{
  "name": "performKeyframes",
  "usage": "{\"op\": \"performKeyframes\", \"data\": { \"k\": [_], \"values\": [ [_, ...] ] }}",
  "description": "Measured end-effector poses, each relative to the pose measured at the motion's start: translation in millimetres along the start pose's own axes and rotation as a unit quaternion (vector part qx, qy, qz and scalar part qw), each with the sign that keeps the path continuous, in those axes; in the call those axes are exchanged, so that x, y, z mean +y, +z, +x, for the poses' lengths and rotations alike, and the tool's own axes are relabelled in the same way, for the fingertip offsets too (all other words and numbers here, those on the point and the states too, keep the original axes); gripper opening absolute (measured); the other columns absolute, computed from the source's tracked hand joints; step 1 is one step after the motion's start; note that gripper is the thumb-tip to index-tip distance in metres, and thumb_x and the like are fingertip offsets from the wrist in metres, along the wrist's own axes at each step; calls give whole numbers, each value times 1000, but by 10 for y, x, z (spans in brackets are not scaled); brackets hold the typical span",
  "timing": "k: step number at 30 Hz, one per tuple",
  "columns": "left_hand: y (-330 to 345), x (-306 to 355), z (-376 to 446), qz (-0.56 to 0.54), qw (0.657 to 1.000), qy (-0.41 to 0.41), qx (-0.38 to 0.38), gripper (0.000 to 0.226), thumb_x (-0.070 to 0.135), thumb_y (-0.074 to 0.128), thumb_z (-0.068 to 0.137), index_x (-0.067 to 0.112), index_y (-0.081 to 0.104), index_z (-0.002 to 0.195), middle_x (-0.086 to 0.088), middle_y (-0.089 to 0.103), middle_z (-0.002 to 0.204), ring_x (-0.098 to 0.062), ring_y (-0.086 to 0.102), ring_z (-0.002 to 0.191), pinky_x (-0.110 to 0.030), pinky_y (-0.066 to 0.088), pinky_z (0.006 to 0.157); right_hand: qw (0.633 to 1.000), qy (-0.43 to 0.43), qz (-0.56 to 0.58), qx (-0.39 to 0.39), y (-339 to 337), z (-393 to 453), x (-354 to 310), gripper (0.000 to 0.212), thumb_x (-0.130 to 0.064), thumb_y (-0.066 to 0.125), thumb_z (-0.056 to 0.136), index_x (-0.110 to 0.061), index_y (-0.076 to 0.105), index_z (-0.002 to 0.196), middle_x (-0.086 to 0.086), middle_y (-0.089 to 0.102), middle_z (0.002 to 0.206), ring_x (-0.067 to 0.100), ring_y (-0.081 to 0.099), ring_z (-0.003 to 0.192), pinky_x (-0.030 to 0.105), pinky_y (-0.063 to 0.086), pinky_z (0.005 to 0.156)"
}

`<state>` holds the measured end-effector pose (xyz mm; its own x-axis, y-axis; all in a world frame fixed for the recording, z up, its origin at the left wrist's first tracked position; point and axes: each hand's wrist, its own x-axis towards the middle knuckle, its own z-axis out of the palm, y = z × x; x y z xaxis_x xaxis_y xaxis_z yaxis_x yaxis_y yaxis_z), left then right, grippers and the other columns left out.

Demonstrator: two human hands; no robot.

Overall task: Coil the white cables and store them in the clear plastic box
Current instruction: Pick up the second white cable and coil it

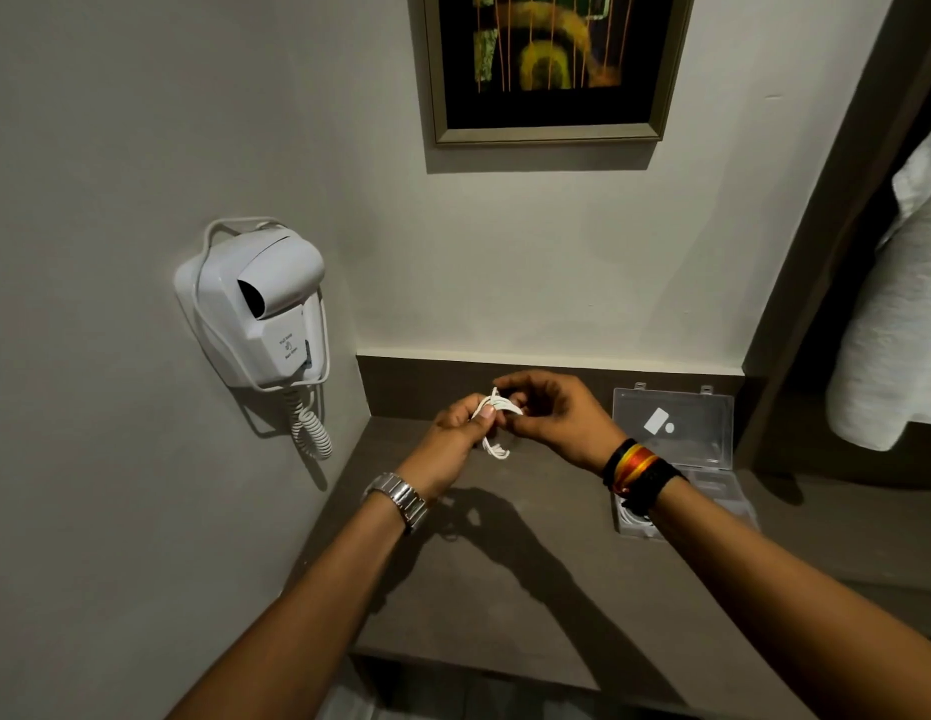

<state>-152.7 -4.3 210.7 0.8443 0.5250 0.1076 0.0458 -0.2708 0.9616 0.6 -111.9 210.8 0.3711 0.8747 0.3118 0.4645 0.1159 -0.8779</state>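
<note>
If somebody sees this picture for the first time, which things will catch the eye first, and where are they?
At the centre, the left hand and right hand hold a small white cable together above the brown counter. On the left wall hangs a white hair dryer with a curly cord. To the right, the clear plastic box stands open on the counter, and a dark framed painting hangs above.

Clear glossy plastic box [674, 433]; matt brown counter [505, 589].

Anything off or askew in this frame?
Nothing stands out. Both hands, left hand and right hand, hold the white cable above the shelf; the clear plastic box sits open at right.
</note>
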Motion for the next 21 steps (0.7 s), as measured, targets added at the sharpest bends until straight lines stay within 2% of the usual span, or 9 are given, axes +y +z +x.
{"op": "performKeyframes", "data": {
  "k": [3,5,8,14,17,21],
  "values": [
    [-7,-40,-23,195,980,22,35,27,36,37,105,28,58,88,0,57,99,-8,53,84,-25,36,69,999,11,-37,31,9,5,22,24,-16,81,82,-20,76,105,5,75,86,23,73,81,49,61,81],
    [17,-73,-49,267,960,57,60,27,36,35,105,23,55,93,-1,52,97,-14,53,82,-27,37,65,998,20,-29,45,22,1,31,17,-16,81,82,-19,77,98,2,77,86,17,74,81,48,62,82],
    [58,-152,-65,363,919,123,92,24,33,34,105,16,51,100,-2,49,92,-20,52,73,-35,40,60,998,39,-2,46,37,11,79,16,-14,83,81,-16,78,96,3,80,93,20,76,91,45,61,89],
    [85,-222,-76,363,914,148,110,20,36,33,103,20,44,96,1,48,90,-22,52,67,-42,47,56,988,106,114,9,53,16,93,17,-4,73,88,-3,76,105,16,79,101,27,75,97,41,58,96],
    [57,-245,-65,368,912,142,113,17,34,34,103,21,41,95,1,48,89,-22,51,65,-43,47,55,976,146,156,-37,24,24,81,23,-8,70,90,-6,73,113,15,77,109,35,71,108,44,55,98],
    [26,-277,-57,366,916,129,100,14,28,36,104,20,42,94,-1,49,87,-21,50,64,-41,44,55,953,178,236,-70,22,10,49,43,-2,65,86,-10,61,128,14,73,108,23,70,98,35,56,88]
  ]
}}
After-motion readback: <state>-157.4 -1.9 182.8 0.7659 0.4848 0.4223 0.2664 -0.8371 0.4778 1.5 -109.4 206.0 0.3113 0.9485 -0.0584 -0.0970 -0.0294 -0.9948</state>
